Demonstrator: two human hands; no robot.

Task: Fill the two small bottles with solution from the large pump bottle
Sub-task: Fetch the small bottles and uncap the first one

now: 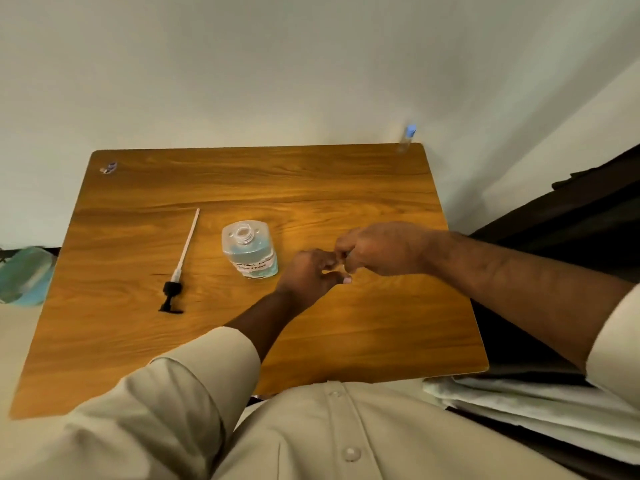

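Both hands meet just right of the big bottle [250, 249], left hand [308, 275] and right hand [377, 249] curled round something too small to make out, while the pump [181, 263] lies out on the table [346, 341], a capped small bottle [407, 138] waits far right, filling seemingly not begun.

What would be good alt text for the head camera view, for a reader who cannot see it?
A person's left hand and right hand meet above a wooden table, fingers curled around something too small to identify. Beside them stands the open large bottle of blue solution; its removed pump lies further left, and a blue-capped small bottle stands at the far right corner.
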